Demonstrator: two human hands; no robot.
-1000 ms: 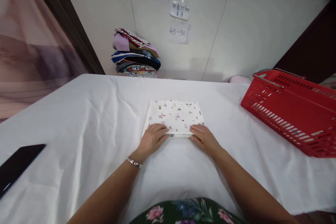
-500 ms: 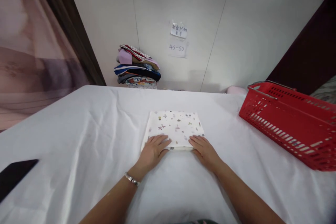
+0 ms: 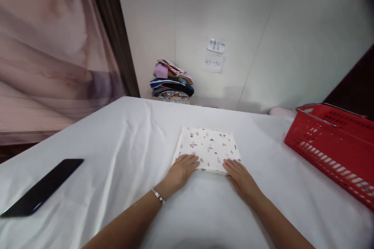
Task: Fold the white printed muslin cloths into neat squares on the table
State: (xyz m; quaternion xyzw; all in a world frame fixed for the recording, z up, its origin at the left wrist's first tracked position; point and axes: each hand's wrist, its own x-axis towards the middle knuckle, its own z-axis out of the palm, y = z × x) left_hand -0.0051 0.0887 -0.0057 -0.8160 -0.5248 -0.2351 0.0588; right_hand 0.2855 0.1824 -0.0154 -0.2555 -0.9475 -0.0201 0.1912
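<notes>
A white cloth (image 3: 209, 146) printed with small plant-like and other motifs lies folded into a flat rectangle in front of me. My left hand (image 3: 182, 169) rests on its near left corner, fingers stretched out flat over the top. On the near right corner lies my right hand (image 3: 241, 177), its fingers also extended, with the thumb down by the near edge. Both hands are open and press on the cloth without gripping it. A silver bracelet (image 3: 158, 195) circles my left wrist.
White fabric covers the table (image 3: 125, 132). At the left lies a black phone-like slab (image 3: 42, 188); at the right stands a red plastic basket (image 3: 336, 140) with a metal handle. Beyond the far edge is a pile of folded fabrics (image 3: 172, 81). A pink curtain (image 3: 52, 66) hangs left.
The view has turned left, so everything sits further right and more of the black slab shows. Both hands stay flat on the near corners of the cloth.
</notes>
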